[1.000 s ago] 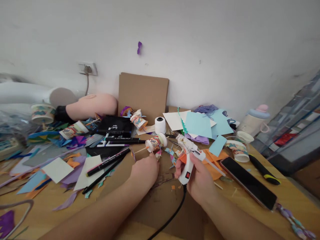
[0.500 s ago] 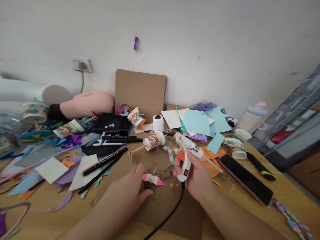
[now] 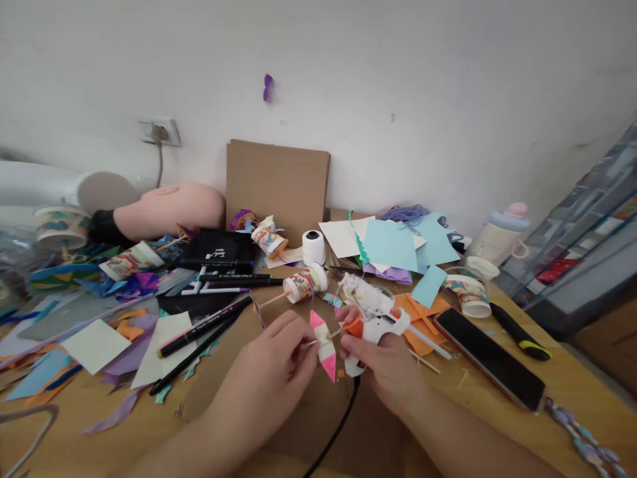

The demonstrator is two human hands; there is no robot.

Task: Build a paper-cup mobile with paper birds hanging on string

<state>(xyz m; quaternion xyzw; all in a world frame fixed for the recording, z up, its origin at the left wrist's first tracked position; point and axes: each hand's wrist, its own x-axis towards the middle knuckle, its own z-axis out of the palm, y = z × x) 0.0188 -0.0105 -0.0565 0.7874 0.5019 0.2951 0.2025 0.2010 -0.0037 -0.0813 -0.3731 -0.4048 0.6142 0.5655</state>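
Note:
My left hand (image 3: 279,365) pinches one end of a thin stick that carries a pink-and-white folded paper piece (image 3: 324,342). The paper piece is upright between my two hands, its pink pointed ends at top and bottom. My right hand (image 3: 385,368) is wrapped round a white hot glue gun (image 3: 383,322) with an orange trigger. The stick's other end reaches to my right fingertips; whether they grip it, I cannot tell. A glue stick (image 3: 425,342) juts from the gun's back. Below my hands lies a brown cardboard sheet (image 3: 343,425).
Left are black markers (image 3: 204,325) and paper scraps (image 3: 97,342). A patterned paper cup (image 3: 306,282) on a stick and a white thread spool (image 3: 313,247) sit ahead. Right are a phone (image 3: 490,358), a black-and-yellow handle (image 3: 520,332) and a bottle (image 3: 497,236). A black cord (image 3: 338,428) trails from the gun.
My left hand has picked the pink-and-white paper piece up by its stick and turned it upright, moving right towards the glue gun. My right hand has shifted slightly, still holding the gun.

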